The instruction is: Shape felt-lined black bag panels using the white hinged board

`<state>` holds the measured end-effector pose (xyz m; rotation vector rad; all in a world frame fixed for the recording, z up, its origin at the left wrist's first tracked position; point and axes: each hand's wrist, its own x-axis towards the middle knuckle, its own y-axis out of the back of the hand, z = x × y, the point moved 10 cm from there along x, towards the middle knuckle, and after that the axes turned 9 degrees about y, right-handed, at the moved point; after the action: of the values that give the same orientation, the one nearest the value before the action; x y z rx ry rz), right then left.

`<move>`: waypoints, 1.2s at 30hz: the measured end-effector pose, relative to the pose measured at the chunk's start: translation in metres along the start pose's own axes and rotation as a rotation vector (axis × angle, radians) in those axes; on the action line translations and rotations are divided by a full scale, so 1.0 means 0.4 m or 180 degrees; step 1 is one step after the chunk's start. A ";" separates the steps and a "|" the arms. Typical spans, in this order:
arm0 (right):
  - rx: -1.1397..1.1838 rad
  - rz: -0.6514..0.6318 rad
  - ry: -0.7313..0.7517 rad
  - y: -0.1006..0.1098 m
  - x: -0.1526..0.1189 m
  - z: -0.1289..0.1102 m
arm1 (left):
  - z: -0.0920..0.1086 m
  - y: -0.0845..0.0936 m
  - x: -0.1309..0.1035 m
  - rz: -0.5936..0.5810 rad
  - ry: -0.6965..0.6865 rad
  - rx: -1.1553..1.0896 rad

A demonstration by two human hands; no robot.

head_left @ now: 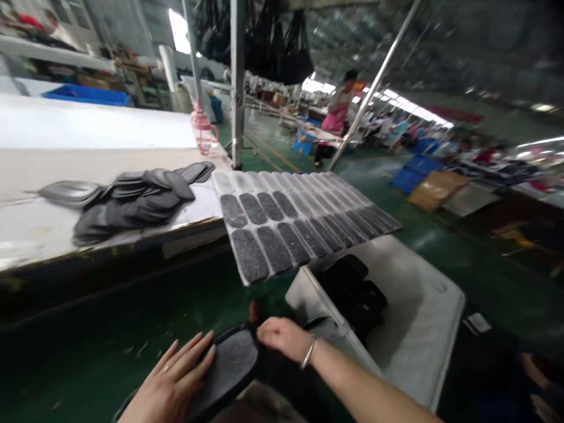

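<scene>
A long grey piece with a rounded end and a raised black rim (pixel 233 359) lies low in front of me, like a slipper sole or lined case; its exact kind is unclear. My left hand (pixel 171 376) rests flat on its grey face, fingers stretched out. At the far end, my right hand (pixel 284 338), with a bangle on the wrist, is closed on the black rim. Beyond it, a tilted board (pixel 273 222) carries rows of dark grey, round-ended pads. Loose grey sole-shaped pads (pixel 136 202) lie heaped on the table to the left.
A white bin (pixel 414 305) with black pieces (pixel 352 288) inside stands under the board's right side. The white table (pixel 88 126) holds a pink bottle (pixel 203 129). Metal poles (pixel 237 88) rise behind the board. Farther back are cardboard boxes (pixel 436 189) and a person (pixel 339 114).
</scene>
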<state>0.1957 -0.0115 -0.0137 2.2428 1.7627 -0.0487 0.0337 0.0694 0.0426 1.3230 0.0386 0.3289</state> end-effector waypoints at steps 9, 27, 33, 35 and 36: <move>0.0355 -0.0878 -0.0177 -0.045 0.109 0.015 | 0.005 0.000 0.005 -0.0796 0.0537 -0.0295; -0.0348 -0.1715 -0.0370 -0.061 0.119 0.021 | 0.002 -0.017 -0.007 -0.0789 0.0557 -0.0318; -0.0692 -0.1458 0.0064 -0.058 0.128 -0.024 | 0.005 -0.015 -0.005 -0.0746 0.0565 -0.0296; -0.0667 -0.1167 0.0153 -0.053 0.126 -0.035 | 0.007 -0.014 -0.002 -0.0728 0.0551 -0.0319; -0.0635 -0.0990 0.0165 -0.048 0.122 -0.035 | 0.006 -0.013 0.000 -0.0724 0.0558 -0.0332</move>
<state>0.1876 0.0423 -0.0141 1.8339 2.0306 0.1172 0.0351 0.0661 0.0381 1.1705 0.3133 0.2487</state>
